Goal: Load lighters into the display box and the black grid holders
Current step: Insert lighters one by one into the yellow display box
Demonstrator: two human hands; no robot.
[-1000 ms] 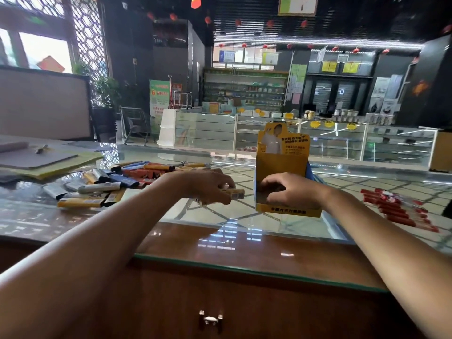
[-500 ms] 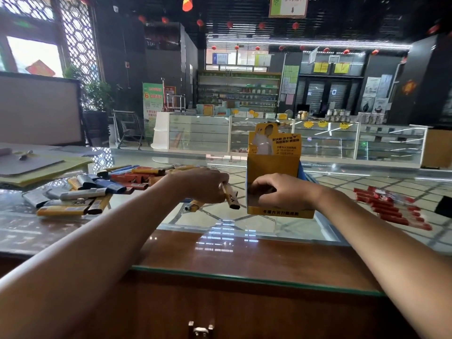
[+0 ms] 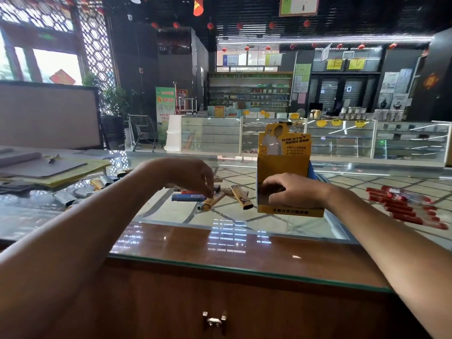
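Head view: the right hand (image 3: 293, 192) grips the front wall of the display box (image 3: 283, 165), which stands mid-way along the glass counter (image 3: 171, 216). The left hand (image 3: 193, 174) reaches down, fingertips on a yellow lighter (image 3: 212, 203) just left of the box; a firm pinch cannot be told. This looks like the picking step. Next comes lifting the lighter and slotting it into the box.

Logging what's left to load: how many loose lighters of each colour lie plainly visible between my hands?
Yellow lighters: 2
Blue lighter: 1
Red lighter: 1, partly hidden
Total: 4; any more behind the left hand cannot be counted.
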